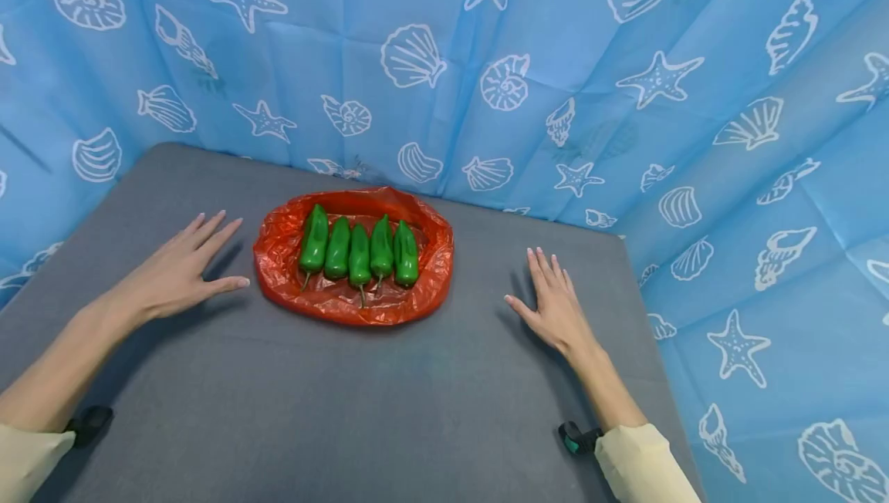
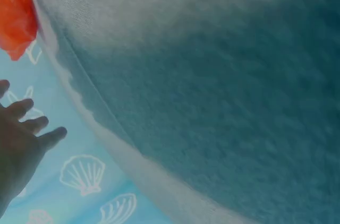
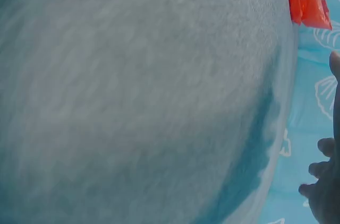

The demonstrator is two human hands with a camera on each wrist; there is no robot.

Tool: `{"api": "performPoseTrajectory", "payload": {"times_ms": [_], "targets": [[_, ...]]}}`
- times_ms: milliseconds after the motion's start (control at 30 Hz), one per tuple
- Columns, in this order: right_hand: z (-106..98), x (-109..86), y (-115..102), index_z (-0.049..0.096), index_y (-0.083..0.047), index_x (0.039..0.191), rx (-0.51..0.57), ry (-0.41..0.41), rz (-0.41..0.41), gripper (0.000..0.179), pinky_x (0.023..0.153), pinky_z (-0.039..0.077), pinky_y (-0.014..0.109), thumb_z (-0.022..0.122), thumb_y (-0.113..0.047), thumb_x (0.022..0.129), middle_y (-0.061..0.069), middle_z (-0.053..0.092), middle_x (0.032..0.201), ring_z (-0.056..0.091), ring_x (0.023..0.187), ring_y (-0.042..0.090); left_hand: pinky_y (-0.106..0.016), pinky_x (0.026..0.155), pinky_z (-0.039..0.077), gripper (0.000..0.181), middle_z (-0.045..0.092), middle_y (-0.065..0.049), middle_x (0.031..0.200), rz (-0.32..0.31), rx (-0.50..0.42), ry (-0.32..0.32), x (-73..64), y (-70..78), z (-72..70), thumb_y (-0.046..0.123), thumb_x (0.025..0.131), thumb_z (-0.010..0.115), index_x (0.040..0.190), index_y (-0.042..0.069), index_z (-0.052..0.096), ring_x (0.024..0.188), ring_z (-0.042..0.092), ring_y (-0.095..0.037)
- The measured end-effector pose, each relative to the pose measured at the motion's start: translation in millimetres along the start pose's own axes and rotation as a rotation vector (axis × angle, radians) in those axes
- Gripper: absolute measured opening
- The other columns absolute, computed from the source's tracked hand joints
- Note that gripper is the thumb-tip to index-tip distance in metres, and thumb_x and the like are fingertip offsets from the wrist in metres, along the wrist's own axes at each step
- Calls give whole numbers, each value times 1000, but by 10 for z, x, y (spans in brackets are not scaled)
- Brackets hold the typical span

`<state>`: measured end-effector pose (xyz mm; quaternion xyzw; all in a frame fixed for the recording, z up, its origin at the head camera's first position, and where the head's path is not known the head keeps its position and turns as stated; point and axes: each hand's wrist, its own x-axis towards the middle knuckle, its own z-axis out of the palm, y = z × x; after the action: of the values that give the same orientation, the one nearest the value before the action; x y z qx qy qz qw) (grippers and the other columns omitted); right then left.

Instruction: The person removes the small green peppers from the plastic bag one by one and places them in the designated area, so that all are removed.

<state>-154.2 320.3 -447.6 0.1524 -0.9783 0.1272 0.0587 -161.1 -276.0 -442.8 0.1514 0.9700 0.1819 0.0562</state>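
Several green peppers (image 1: pixel 359 254) lie side by side in a red plastic bag (image 1: pixel 354 313) whose rim is rolled outward. To the left of the bag, my left hand (image 1: pixel 182 266) hovers with fingers spread, touching nothing. My right hand (image 1: pixel 553 303) is held out over the table farther off on the bag's right, fingers extended and holding nothing. In the left wrist view, spread fingers of the left hand (image 2: pixel 21 134) show at the left edge, below part of the red bag (image 2: pixel 15 14). The right wrist view catches the right hand (image 3: pixel 328 181) at its right edge.
A grey cloth covers the table (image 1: pixel 333 410). Behind it and along the right side hangs a blue curtain (image 1: pixel 444 125) printed with white shells and starfish. A dark band sits at each wrist, the right wristband (image 1: pixel 579 439) beside a cream sleeve.
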Motion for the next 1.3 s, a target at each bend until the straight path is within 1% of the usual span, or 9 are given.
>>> {"api": "performPoseTrajectory", "payload": {"times_ms": [200,267,367,500,600,833,1033,1167,1300], "targets": [[63,99,-62,33,-11,156,51,180,-134,81,105,35,62,70,-41,90,17,44,152,44,133,41,-76,107,15,108,6,-22,165,0,-69,-5,37,66,-49,59,83,73,161,17,12,149,2,-47],[72,134,-85,38,-12,153,75,229,-168,77,102,37,60,73,-35,89,17,50,147,49,126,40,-76,107,18,109,7,-20,165,-3,-82,-6,51,94,-65,61,81,73,161,19,13,148,7,-47],[66,185,-134,42,-13,152,109,263,-191,75,102,38,58,75,-31,87,17,54,143,51,122,39,-75,106,21,109,7,-17,166,4,-101,-5,90,133,-80,63,79,74,161,21,16,147,15,-48],[59,259,-230,45,-13,150,143,269,-203,72,100,41,55,75,-30,87,16,57,140,54,117,37,-74,105,24,104,11,-16,166,18,-119,4,138,168,-94,63,80,73,160,20,21,144,21,-50],[71,318,-306,46,-13,149,193,267,-206,70,94,45,52,76,-28,88,14,59,138,58,110,33,-74,106,24,100,14,-17,165,31,-139,13,166,189,-97,59,82,73,159,19,24,142,23,-51],[126,459,-468,49,-16,148,372,237,-218,65,87,51,49,76,-22,89,10,61,135,62,97,31,-73,107,24,98,18,-17,164,50,-189,12,275,227,-65,56,82,76,158,16,28,143,23,-50],[140,556,-586,53,-13,144,456,225,-254,62,77,54,46,77,-18,87,13,65,126,63,86,28,-72,107,26,94,22,-17,163,85,-210,30,380,242,-20,51,81,79,156,15,34,143,25,-49],[159,607,-686,55,-12,142,511,189,-247,59,75,56,41,77,-16,88,12,66,123,66,85,24,-72,107,25,93,23,-20,161,77,-221,38,423,255,-15,50,81,79,154,12,36,143,25,-49],[202,662,-784,56,-6,140,593,161,-238,56,74,58,44,76,-12,88,15,66,121,67,83,23,-72,108,23,93,24,-22,160,58,-228,28,443,270,-8,51,81,79,153,9,37,143,24,-50]]}}
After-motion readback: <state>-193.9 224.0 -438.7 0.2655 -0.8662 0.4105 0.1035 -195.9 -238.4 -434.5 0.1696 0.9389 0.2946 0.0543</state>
